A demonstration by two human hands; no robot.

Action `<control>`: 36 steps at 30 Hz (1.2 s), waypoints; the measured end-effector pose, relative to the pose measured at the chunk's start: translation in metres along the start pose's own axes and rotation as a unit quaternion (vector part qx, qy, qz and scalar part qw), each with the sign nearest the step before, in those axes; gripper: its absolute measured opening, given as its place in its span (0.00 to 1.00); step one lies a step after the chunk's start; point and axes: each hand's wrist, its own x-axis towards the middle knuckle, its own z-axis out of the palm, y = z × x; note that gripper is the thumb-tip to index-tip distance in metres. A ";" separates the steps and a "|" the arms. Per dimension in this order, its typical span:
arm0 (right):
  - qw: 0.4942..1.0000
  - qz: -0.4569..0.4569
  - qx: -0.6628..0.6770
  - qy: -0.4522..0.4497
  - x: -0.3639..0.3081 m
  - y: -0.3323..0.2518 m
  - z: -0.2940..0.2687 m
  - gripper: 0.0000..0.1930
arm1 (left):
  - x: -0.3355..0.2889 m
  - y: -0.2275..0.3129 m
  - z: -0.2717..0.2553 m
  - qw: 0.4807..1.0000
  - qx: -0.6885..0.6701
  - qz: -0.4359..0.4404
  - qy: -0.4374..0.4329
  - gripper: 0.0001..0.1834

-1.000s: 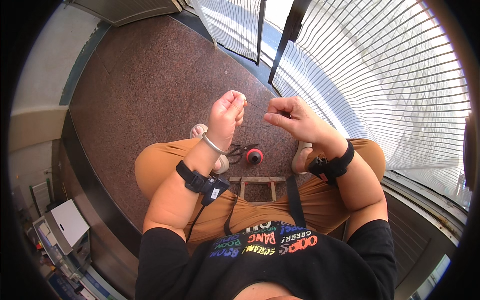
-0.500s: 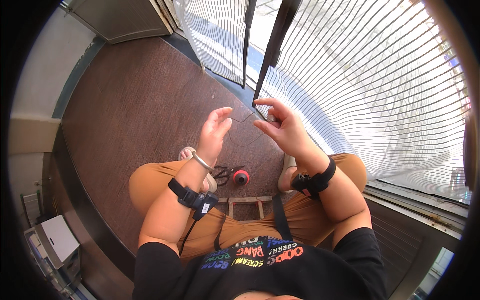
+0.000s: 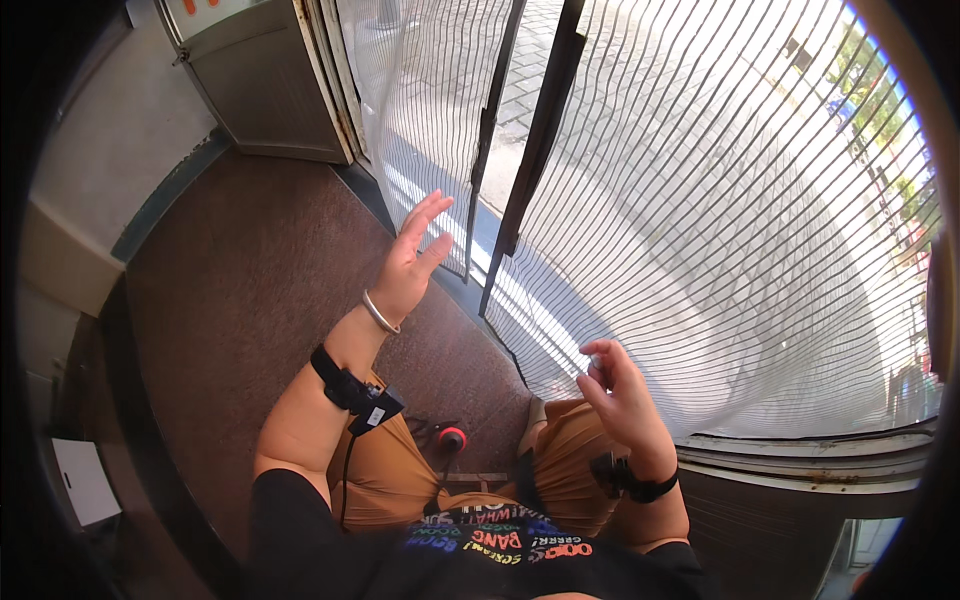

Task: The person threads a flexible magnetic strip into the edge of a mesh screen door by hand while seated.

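Note:
My left hand (image 3: 413, 265) is raised with its fingers stretched out and the thumb apart, in front of the left panel of a sheer striped door curtain (image 3: 425, 130). I cannot tell whether its fingertips touch the fabric. Lower and to the right, my right hand (image 3: 622, 400) is closed in a pinch near the right curtain panel (image 3: 640, 240). Something small and greyish shows at its fingers, too small to name. No thread can be made out now. Dark edge strips border both panels, with a gap between them.
On the brown floor (image 3: 260, 270) between my legs stands a red and black round object (image 3: 452, 438), with a dark item partly hidden beside it. An open metal door (image 3: 270, 95) stands at the far left. Paving (image 3: 525, 80) shows through the curtain gap.
My hands have moved apart: the left up and slightly left, the right down and to the right. The thin dark thread seen between them is no longer visible. The view has shifted toward the curtain.

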 end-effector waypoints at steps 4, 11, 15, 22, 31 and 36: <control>0.995 0.042 0.024 -0.083 -0.054 -0.018 -0.045 0.11 | 0.036 0.035 0.017 0.994 0.087 0.068 -0.017 0.27; 0.986 0.155 0.042 0.033 -0.170 -0.069 -0.127 0.07 | 0.075 0.022 0.038 0.996 0.056 -0.010 -0.064 0.33; 0.967 0.212 0.009 0.142 -0.217 -0.010 -0.141 0.03 | 0.037 0.002 0.046 0.976 0.120 -0.104 -0.149 0.31; 0.877 0.446 -0.142 -0.106 -0.365 0.225 -0.002 0.06 | -0.198 -0.027 -0.063 0.845 0.372 -0.335 -0.188 0.33; 0.701 0.626 -0.172 -0.294 -0.482 0.242 0.052 0.17 | -0.490 0.145 -0.064 0.449 0.140 -0.758 -0.451 0.47; 0.286 0.755 -0.224 -0.545 -0.546 0.210 -0.006 0.23 | -0.496 0.144 -0.080 0.494 0.218 -0.775 -0.327 0.43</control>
